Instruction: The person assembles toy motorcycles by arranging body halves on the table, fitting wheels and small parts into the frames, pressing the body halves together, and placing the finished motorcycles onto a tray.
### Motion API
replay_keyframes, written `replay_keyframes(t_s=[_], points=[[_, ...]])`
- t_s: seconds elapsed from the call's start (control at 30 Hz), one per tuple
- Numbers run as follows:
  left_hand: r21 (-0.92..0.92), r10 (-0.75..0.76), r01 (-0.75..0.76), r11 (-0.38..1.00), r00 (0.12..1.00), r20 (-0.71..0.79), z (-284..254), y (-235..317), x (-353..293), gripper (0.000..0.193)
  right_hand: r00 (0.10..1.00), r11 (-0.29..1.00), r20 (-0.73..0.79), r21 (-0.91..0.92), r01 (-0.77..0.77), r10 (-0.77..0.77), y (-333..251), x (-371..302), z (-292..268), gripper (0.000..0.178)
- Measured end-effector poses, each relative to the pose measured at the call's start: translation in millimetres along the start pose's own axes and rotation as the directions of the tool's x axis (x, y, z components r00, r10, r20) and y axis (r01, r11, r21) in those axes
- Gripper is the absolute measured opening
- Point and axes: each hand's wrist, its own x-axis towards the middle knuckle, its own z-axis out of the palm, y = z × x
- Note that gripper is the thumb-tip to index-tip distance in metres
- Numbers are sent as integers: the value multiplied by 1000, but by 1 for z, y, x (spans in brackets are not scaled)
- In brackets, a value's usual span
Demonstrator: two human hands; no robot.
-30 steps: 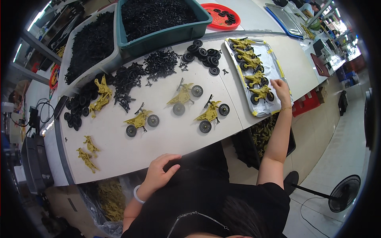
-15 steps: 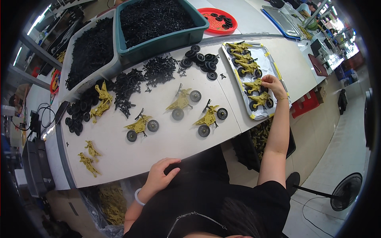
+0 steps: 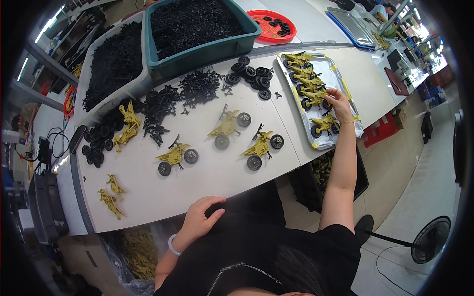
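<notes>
My right hand (image 3: 338, 105) reaches over a white tray with yellow tape on its rim (image 3: 291, 101) and pinches the rear of a toy motorcycle (image 3: 314, 98), olive-yellow with black wheels. Several like it lie in the tray: one group (image 3: 302, 74) beyond my hand, and a single motorcycle (image 3: 324, 123) on the near side. Near the table's front edge my left hand (image 3: 200, 219) is empty, thumb apart from the fingers. Three more motorcycles stand on the table: a left one (image 3: 174, 157), a paler, hazy-looking middle one (image 3: 226, 124) and a right one (image 3: 259, 146).
Loose black wheels (image 3: 249, 74) and black small parts (image 3: 197, 88) are heaped along the back. Behind them stand a teal bin (image 3: 207, 55), a whitish bin (image 3: 136, 89) and a red plate (image 3: 254, 15). Yellow bodies (image 3: 127, 126) lie left. A fan (image 3: 430, 239) stands on the floor.
My right hand has shifted slightly away from me with the motorcycle, which now sits closer to the far group and farther from the nearest one. My left hand has barely moved.
</notes>
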Motion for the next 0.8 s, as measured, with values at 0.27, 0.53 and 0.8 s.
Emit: replay_keyframes(t_s=[0.27, 0.53, 0.8], points=[[4, 0, 0, 1000, 1000, 9, -2, -2, -1, 27, 970, 745, 74, -654, -129, 233, -33, -54, -18, 48], [21, 19, -19, 1000, 1000, 8, -2, 3, 2, 27, 991, 991, 96, -111, -78, 89, -28, -70, -14, 22], [10, -15, 16, 1000, 1000, -21, -1, 5, -4, 25, 971, 870, -115, -475, 133, -211, -4, -47, 6, 30]])
